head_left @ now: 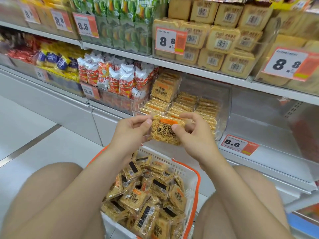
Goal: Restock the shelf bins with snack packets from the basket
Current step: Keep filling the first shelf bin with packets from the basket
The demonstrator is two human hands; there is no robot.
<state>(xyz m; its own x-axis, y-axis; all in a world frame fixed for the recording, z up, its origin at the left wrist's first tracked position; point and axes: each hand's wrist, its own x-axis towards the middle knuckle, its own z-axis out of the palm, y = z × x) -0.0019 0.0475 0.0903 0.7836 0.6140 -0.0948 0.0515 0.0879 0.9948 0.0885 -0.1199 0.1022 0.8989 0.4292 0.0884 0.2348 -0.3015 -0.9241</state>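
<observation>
Both your left hand (pixel 132 131) and right hand (pixel 196 136) pinch the square, clear-wrapped golden rice-crisp packet (pixel 164 132) by its side edges, just before the front lip of the clear plastic shelf bin (pixel 224 104). Slick film could slip from your fingertips, dropping it toward the white, orange-rimmed basket (pixel 183 167); the brittle slab may crack.

The packet (pixel 164 131) is speckled gold with an orange stripe and black lettering. The basket (pixel 181 167) at six o'clock is white, orange-rimmed; bags (pixel 110 76) at ten o'clock are red-and-white.
</observation>
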